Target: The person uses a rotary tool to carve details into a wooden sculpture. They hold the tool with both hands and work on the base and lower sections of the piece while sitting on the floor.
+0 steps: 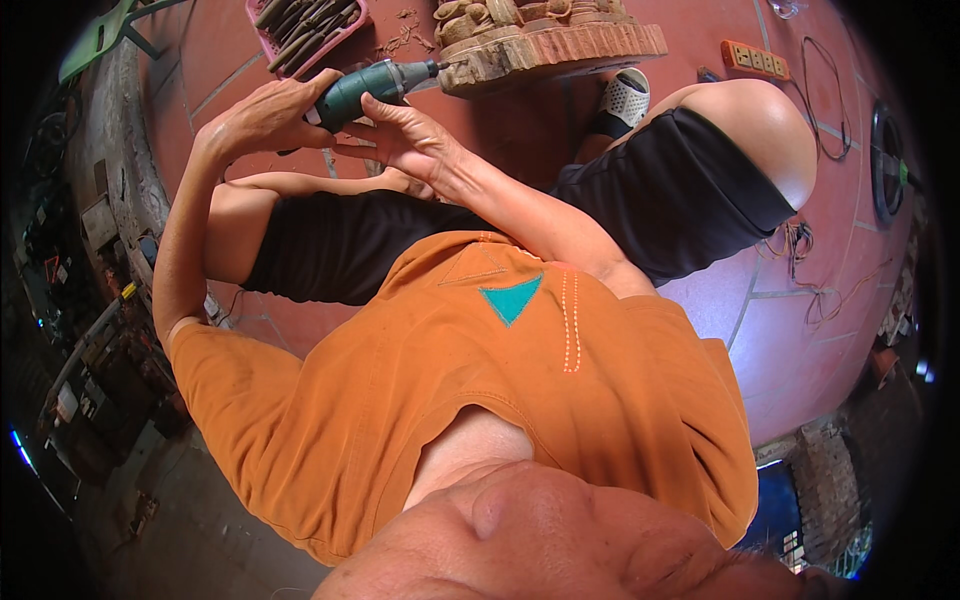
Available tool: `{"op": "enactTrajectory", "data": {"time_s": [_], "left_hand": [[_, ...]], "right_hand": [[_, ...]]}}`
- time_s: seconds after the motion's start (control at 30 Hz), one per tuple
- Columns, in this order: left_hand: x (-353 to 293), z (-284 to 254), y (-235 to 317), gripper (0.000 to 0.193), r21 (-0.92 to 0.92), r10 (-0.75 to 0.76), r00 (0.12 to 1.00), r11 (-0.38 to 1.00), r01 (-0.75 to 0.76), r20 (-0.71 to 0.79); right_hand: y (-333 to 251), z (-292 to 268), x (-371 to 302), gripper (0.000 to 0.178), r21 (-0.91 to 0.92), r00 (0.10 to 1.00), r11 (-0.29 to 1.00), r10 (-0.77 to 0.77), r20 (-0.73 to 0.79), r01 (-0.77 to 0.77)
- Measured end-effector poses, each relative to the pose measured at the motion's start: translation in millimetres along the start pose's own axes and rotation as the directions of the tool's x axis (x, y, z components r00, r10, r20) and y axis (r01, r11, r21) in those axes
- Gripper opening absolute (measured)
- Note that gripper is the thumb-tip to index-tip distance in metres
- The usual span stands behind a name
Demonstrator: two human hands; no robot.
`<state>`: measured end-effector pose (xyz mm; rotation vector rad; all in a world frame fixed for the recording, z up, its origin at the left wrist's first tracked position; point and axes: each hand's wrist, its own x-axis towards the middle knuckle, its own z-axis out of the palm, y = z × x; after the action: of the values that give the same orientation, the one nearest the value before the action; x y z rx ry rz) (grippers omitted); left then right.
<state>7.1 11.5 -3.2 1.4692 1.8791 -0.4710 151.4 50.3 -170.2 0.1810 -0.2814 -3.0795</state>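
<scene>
I sit on a red tiled floor in an orange shirt and black shorts. Both hands hold a green handheld power grinder. My left hand wraps around its rear body. My right hand cups the front of the tool from below, fingers over the barrel. The tool's thin tip touches the left edge of a carved wooden piece lying on the floor ahead of me, with raised shapes on top and a rough, reddish rim.
A pink tray with several chisels lies left of the carving, wood chips beside it. My raised knee and white sandal are right of the carving. An orange power strip and loose cables lie farther right. Cluttered tools line the left wall.
</scene>
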Motion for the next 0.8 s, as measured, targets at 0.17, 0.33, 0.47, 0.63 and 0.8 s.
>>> {"op": "enactTrajectory", "data": {"time_s": [0.17,0.33,0.47,0.63,0.8], "left_hand": [[0,-1,-1,0.068,-0.017,0.015,1.000,1.000,-0.015,-0.006],[0,-5,6,0.065,0.025,0.005,1.000,1.000,-0.006,0.016],[0,-6,8,0.065,0.021,0.004,1.000,1.000,-0.005,0.018],[-1,-9,10,0.064,-0.021,-0.021,0.999,1.000,0.022,0.050],[1,-3,0,0.063,0.012,0.039,0.999,0.999,-0.039,0.014]], "right_hand": [[0,1,-1,0.038,0.026,1.000,0.999,0.019,0.007,-0.019],[1,-1,-1,0.040,0.027,1.000,0.999,0.026,0.004,-0.026],[2,-1,-2,0.043,0.038,1.000,0.999,0.014,0.007,-0.015],[2,2,-4,0.042,0.053,1.000,0.998,0.021,0.001,-0.021],[1,0,-1,0.040,0.030,1.000,0.999,0.019,-0.010,-0.018]]}}
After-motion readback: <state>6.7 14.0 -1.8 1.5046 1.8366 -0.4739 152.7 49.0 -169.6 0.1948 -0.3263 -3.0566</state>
